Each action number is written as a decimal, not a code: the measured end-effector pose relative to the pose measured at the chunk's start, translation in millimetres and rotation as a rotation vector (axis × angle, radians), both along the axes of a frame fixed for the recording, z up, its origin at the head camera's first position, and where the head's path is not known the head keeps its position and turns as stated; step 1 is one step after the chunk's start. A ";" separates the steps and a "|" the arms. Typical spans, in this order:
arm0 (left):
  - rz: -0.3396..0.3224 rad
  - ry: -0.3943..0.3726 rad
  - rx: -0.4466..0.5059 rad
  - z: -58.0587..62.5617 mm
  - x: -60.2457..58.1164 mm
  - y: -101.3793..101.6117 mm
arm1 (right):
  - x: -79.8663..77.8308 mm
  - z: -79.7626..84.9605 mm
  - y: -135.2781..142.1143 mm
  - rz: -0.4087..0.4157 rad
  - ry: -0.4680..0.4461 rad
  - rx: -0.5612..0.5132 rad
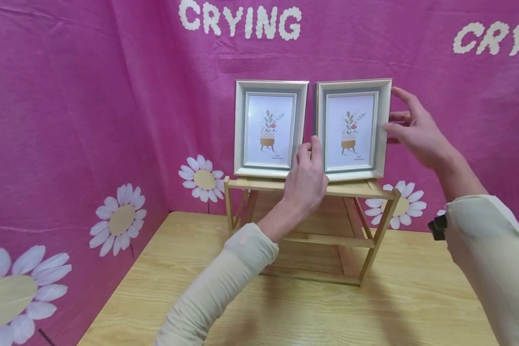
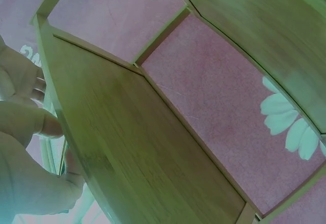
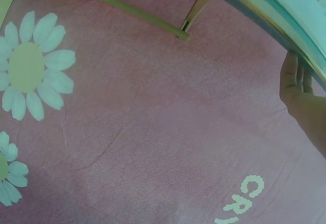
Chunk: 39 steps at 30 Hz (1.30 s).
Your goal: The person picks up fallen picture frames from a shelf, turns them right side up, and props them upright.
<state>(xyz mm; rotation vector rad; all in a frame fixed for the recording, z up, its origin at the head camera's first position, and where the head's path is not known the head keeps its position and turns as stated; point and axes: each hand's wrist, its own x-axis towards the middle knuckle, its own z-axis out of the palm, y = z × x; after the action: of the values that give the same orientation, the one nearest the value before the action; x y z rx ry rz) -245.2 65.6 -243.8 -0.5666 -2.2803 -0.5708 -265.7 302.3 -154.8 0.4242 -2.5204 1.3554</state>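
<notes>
Two pale picture frames with matching plant-pot prints stand side by side on a wooden rack (image 1: 350, 190): the left picture frame (image 1: 271, 170) and the right picture frame (image 1: 354, 175), which sits slightly turned. My left hand (image 1: 304, 180) holds the right frame by its lower left side, its fingers in the gap between the two. At that frame's right edge is my right hand (image 1: 419, 132), thumb by the front and fingers along the side. The left wrist view shows my left hand (image 2: 30, 147) beside the rack's top board. In the right wrist view, fingers (image 3: 291, 76) touch the frame's edge.
The folding rack has lower shelves (image 1: 315, 257) and stands on a light wooden table (image 1: 320, 317). A magenta cloth (image 1: 112, 96) with white daisies and lettering hangs behind and to the left. A small black device (image 1: 438, 227) sits at my right wrist.
</notes>
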 end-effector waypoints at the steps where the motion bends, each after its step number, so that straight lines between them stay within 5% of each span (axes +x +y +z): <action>1: 0.004 0.001 -0.003 -0.4 -0.2 -0.7 | 0.9 -1.0 0.0 -0.001 0.009 0.000; 14: 0.014 0.070 -0.023 -5.8 -3.9 -10.3 | 10.9 -13.6 1.7 0.001 0.094 -0.036; 27: 0.014 0.121 -0.026 -7.0 -5.3 -16.5 | 18.0 -21.0 -1.4 0.090 0.137 -0.221; 39: 0.013 0.096 -0.025 -8.5 -4.8 -18.3 | 25.3 -31.4 -1.8 0.043 0.144 -0.142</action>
<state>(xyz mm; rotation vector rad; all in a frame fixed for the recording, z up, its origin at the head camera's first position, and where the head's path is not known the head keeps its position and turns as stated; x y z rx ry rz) -250.0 47.3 -252.4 -0.5791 -2.2021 -0.4988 -240.4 300.5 -186.2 0.5291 -2.2951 1.4526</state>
